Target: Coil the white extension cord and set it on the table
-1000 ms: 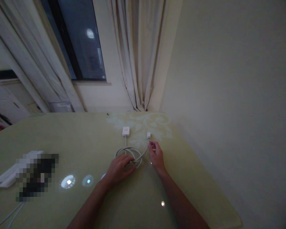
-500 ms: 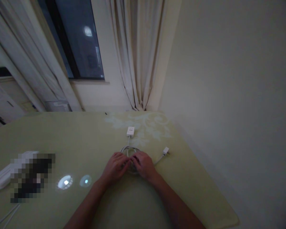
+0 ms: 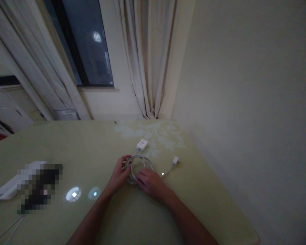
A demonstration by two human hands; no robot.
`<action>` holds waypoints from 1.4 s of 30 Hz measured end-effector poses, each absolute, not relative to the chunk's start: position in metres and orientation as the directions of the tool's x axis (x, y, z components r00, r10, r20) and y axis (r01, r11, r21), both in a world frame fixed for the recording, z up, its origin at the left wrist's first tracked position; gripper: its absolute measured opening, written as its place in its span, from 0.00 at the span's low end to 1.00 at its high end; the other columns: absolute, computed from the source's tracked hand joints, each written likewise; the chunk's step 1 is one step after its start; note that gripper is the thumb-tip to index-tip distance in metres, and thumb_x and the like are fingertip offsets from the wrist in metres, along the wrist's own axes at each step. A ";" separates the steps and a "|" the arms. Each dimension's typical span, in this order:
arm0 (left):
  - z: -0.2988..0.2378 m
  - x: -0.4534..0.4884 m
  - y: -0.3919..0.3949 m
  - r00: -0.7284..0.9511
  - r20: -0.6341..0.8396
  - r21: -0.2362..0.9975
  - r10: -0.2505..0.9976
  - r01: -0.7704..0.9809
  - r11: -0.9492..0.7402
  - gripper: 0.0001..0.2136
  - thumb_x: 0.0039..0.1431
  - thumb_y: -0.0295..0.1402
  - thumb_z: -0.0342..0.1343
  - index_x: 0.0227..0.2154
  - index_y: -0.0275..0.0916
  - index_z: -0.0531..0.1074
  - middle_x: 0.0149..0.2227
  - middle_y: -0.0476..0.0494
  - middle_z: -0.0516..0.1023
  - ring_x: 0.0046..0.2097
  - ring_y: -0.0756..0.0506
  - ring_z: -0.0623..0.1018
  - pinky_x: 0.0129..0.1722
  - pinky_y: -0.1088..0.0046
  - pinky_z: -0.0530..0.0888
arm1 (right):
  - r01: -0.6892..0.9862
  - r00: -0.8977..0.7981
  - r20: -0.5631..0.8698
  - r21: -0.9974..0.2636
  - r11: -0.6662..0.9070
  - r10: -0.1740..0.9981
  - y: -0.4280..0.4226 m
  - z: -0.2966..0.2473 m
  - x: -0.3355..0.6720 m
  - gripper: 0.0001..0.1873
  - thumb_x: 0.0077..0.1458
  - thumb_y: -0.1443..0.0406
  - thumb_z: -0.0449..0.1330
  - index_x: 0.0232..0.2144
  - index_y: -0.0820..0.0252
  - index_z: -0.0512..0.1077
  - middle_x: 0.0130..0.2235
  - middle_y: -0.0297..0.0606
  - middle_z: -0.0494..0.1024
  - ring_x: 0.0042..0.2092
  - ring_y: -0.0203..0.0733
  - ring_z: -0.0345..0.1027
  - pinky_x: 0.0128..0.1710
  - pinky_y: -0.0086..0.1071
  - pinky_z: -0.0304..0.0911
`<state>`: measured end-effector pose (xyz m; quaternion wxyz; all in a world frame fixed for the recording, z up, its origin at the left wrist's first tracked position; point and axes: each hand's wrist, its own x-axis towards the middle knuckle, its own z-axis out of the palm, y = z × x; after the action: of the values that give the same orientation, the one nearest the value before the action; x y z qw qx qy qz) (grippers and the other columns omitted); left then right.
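A white extension cord lies coiled in several loops on the table. Its socket block sits just beyond the coil, turned at an angle. To the right, the plug rests on a short free length of cable. My left hand is closed around the left side of the loops, thumb on the near side. With fingers curled, my right hand grips the near right part of the coil; its fingertips are partly hidden.
The green patterned table meets a plain wall on the right. At the left lie a white power strip and a dark pixelated object with cables. Curtains and a window stand behind the table.
My hands have moved apart, the left one to the coil's left side, so the loops show more openly. The socket block has turned and shifted slightly right; the plug moved a little left.
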<state>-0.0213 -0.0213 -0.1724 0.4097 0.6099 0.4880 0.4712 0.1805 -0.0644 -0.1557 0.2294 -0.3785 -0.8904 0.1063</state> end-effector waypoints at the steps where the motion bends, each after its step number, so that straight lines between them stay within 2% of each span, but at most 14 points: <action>1: -0.168 -0.022 -0.022 0.047 0.148 0.977 0.988 0.149 -0.154 0.22 0.57 0.40 0.59 0.53 0.40 0.66 0.51 0.38 0.77 0.48 0.41 0.81 0.44 0.63 0.79 | 0.614 -0.601 0.332 -0.389 0.686 0.727 -0.065 -0.154 0.181 0.10 0.68 0.62 0.56 0.44 0.59 0.75 0.43 0.42 0.76 0.46 0.46 0.68 0.47 0.36 0.66; 5: -0.158 -0.027 -0.020 -0.089 0.130 0.986 0.988 0.113 -0.119 0.23 0.50 0.40 0.64 0.48 0.39 0.69 0.42 0.41 0.79 0.40 0.43 0.81 0.38 0.66 0.79 | 0.514 -0.550 0.358 -0.568 0.643 0.755 -0.066 -0.149 0.183 0.10 0.69 0.64 0.53 0.47 0.59 0.72 0.48 0.44 0.73 0.49 0.44 0.67 0.50 0.36 0.66; 9: -0.160 -0.035 -0.015 -0.194 0.161 0.974 0.968 0.190 -0.124 0.22 0.50 0.42 0.64 0.46 0.37 0.71 0.40 0.39 0.80 0.39 0.42 0.80 0.37 0.65 0.79 | 0.264 -0.487 0.407 -0.775 0.575 0.772 -0.066 -0.145 0.187 0.09 0.69 0.60 0.53 0.42 0.59 0.70 0.44 0.40 0.72 0.45 0.42 0.66 0.47 0.34 0.64; 13: -0.164 -0.037 -0.013 -0.189 0.173 0.959 0.967 0.257 -0.122 0.24 0.54 0.44 0.61 0.50 0.37 0.72 0.42 0.38 0.80 0.40 0.41 0.81 0.37 0.64 0.79 | 0.078 -0.386 0.404 -0.881 0.466 0.829 -0.064 -0.144 0.188 0.23 0.60 0.47 0.63 0.28 0.60 0.68 0.31 0.32 0.66 0.34 0.36 0.60 0.37 0.30 0.57; 17: -0.163 -0.032 -0.017 -0.075 0.304 0.884 0.950 0.394 -0.252 0.18 0.59 0.41 0.56 0.48 0.38 0.74 0.45 0.38 0.81 0.44 0.40 0.82 0.44 0.61 0.79 | 0.058 -0.338 0.336 -0.925 0.376 0.879 -0.064 -0.144 0.186 0.32 0.64 0.45 0.57 0.17 0.61 0.63 0.24 0.30 0.61 0.28 0.33 0.56 0.32 0.29 0.53; 19: -0.161 -0.028 -0.020 -0.021 0.380 0.832 0.925 0.446 -0.332 0.16 0.61 0.39 0.54 0.49 0.38 0.74 0.45 0.39 0.82 0.45 0.41 0.81 0.48 0.60 0.78 | 0.093 -0.345 0.300 -0.932 0.350 0.890 -0.067 -0.141 0.184 0.29 0.66 0.47 0.55 0.21 0.61 0.69 0.26 0.31 0.66 0.30 0.34 0.60 0.33 0.29 0.55; 21: -0.161 -0.024 -0.023 0.009 0.443 0.790 0.896 0.468 -0.396 0.16 0.63 0.37 0.53 0.51 0.39 0.73 0.45 0.40 0.82 0.46 0.41 0.81 0.51 0.60 0.77 | 0.119 -0.368 0.260 -0.939 0.322 0.893 -0.073 -0.137 0.181 0.23 0.68 0.49 0.54 0.34 0.61 0.75 0.31 0.34 0.73 0.34 0.36 0.65 0.37 0.29 0.58; 23: -0.161 -0.020 -0.027 0.008 0.505 0.751 0.863 0.489 -0.444 0.15 0.65 0.36 0.51 0.52 0.39 0.72 0.47 0.40 0.81 0.49 0.42 0.80 0.52 0.61 0.76 | 0.136 -0.398 0.225 -0.944 0.300 0.889 -0.079 -0.132 0.177 0.19 0.69 0.52 0.52 0.43 0.59 0.74 0.37 0.35 0.77 0.37 0.37 0.67 0.39 0.30 0.59; 28: -0.162 -0.014 -0.032 -0.048 0.627 0.664 0.777 0.554 -0.502 0.14 0.69 0.35 0.50 0.53 0.40 0.73 0.48 0.39 0.79 0.51 0.41 0.77 0.53 0.61 0.75 | 0.192 -0.560 0.166 -0.927 0.323 0.811 -0.087 -0.126 0.171 0.14 0.69 0.60 0.52 0.36 0.59 0.74 0.33 0.34 0.77 0.35 0.37 0.68 0.39 0.29 0.60; 31: -0.157 -0.019 -0.030 -0.134 0.643 0.673 0.754 0.570 -0.472 0.14 0.68 0.38 0.52 0.51 0.41 0.75 0.49 0.38 0.77 0.53 0.40 0.75 0.56 0.59 0.73 | 0.187 -0.644 0.147 -0.921 0.341 0.751 -0.089 -0.123 0.173 0.12 0.66 0.63 0.54 0.36 0.60 0.76 0.32 0.34 0.76 0.33 0.37 0.67 0.37 0.28 0.60; 35: -0.152 -0.029 -0.025 -0.185 0.517 0.811 0.836 0.418 -0.409 0.17 0.66 0.44 0.54 0.51 0.40 0.74 0.52 0.38 0.76 0.55 0.39 0.75 0.58 0.57 0.71 | 0.067 -0.654 0.194 -0.948 0.312 0.731 -0.087 -0.122 0.178 0.13 0.64 0.58 0.58 0.39 0.60 0.78 0.32 0.34 0.75 0.34 0.36 0.66 0.37 0.28 0.58; 37: -0.155 -0.031 -0.022 -0.205 0.366 0.912 0.908 0.274 -0.306 0.19 0.65 0.47 0.55 0.51 0.40 0.73 0.51 0.38 0.78 0.52 0.40 0.77 0.56 0.58 0.72 | -0.032 -0.570 0.206 -0.973 0.229 0.796 -0.083 -0.127 0.181 0.16 0.60 0.53 0.63 0.33 0.61 0.77 0.29 0.31 0.70 0.31 0.34 0.61 0.33 0.28 0.54; 40: -0.166 -0.032 -0.016 -0.214 0.097 0.995 0.972 -0.007 -0.100 0.25 0.59 0.52 0.59 0.50 0.38 0.72 0.41 0.41 0.80 0.42 0.42 0.80 0.46 0.62 0.77 | -0.235 -0.389 0.196 -0.966 0.109 0.900 -0.075 -0.139 0.185 0.27 0.54 0.47 0.67 0.19 0.61 0.65 0.21 0.27 0.56 0.26 0.31 0.47 0.27 0.29 0.43; 42: -0.174 -0.032 -0.012 -0.206 -0.002 0.994 0.979 -0.105 -0.020 0.28 0.55 0.53 0.62 0.50 0.37 0.71 0.37 0.42 0.80 0.36 0.43 0.80 0.40 0.65 0.77 | -0.388 -0.289 0.213 -0.917 0.089 0.933 -0.070 -0.145 0.188 0.34 0.50 0.44 0.68 0.15 0.59 0.57 0.20 0.25 0.49 0.25 0.30 0.40 0.27 0.31 0.38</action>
<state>-0.0323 -0.0124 -0.1744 0.4692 0.4206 0.5193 0.5773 0.1879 -0.0698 -0.1446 0.5330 -0.2672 -0.5105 0.6196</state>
